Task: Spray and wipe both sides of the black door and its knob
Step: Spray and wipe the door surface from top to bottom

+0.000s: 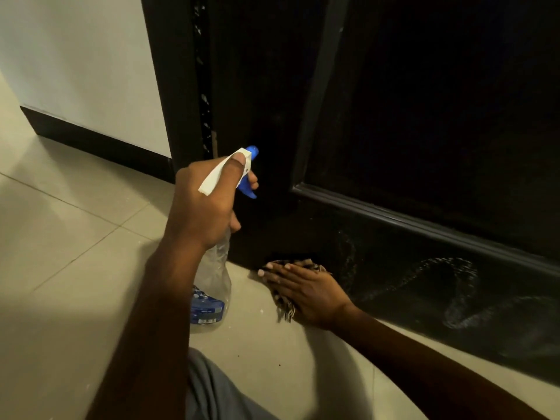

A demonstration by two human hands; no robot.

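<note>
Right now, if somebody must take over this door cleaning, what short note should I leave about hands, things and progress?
Left hand grips the spray bottle, nozzle toward the black door.
Right hand presses the cloth flat against the door's bottom corner, by the floor.
Done: the bottom rail shows wet wipe streaks.
Left: higher up no streaks show; knob and other side are out of view, so unchecked.

Pale floor tiles [75, 237] meet a white wall [75, 56] edged along its foot by a black skirting board [91, 140].
</note>
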